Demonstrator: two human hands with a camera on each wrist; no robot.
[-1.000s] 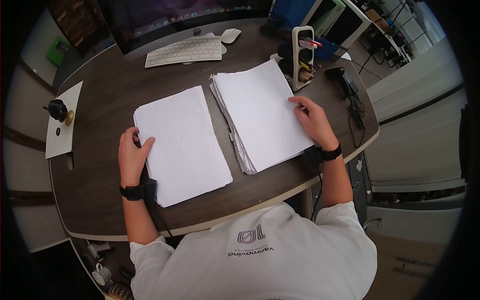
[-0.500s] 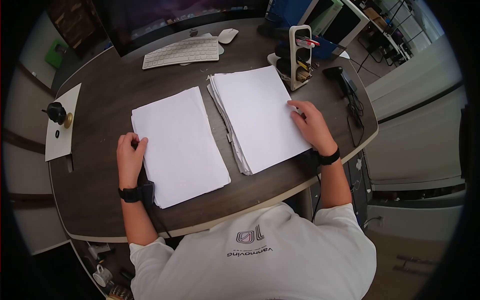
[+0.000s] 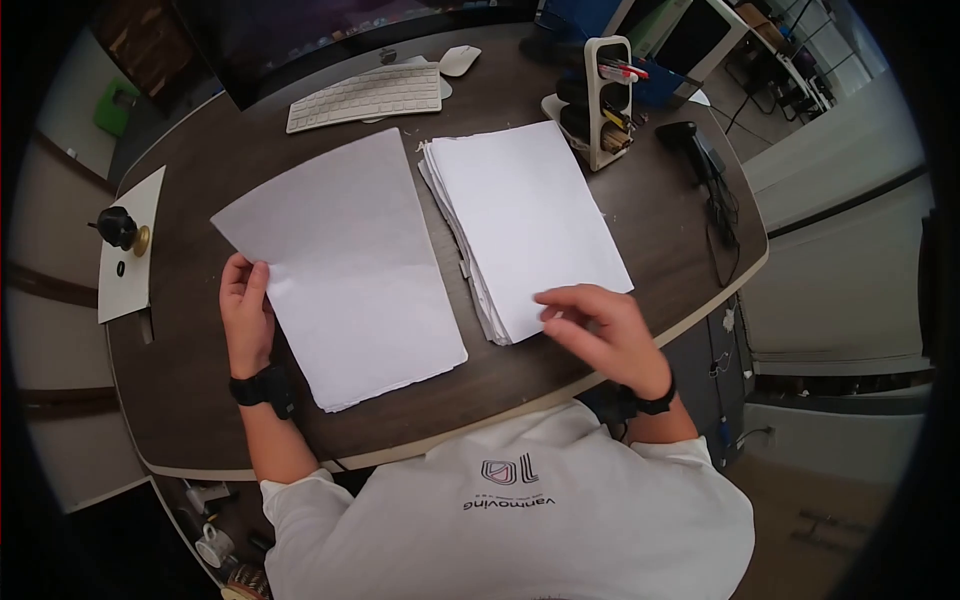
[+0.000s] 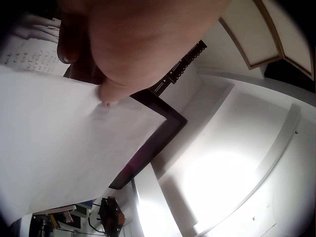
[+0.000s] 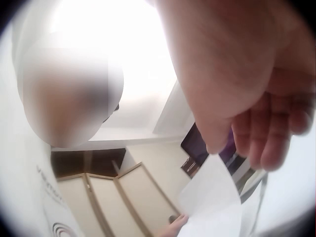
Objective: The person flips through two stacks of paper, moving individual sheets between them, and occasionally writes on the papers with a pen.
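My left hand [image 3: 247,312] pinches a white sheet of paper [image 3: 335,215] by its left edge, thumb on top. The sheet's far left corner is raised off the left paper stack [image 3: 398,392], whose edges show along the near side. Beneath the sheet, handwritten paper [image 4: 37,59] shows in the left wrist view. A thicker right paper stack [image 3: 520,225] lies beside it with uneven left edges. Over that stack's near right corner hovers my right hand [image 3: 612,342], fingers loosely bent and holding nothing.
A keyboard [image 3: 365,98] and mouse [image 3: 460,61] lie below the monitor at the back. An upright pen holder [image 3: 594,120] stands just behind the right stack. To its right lies a black corded device [image 3: 690,150]. A white board [image 3: 130,255] bearing a black object is at left.
The left hand has raised the sheet's left side from its stack. My right hand has left the right stack's right edge and moved toward its near corner.
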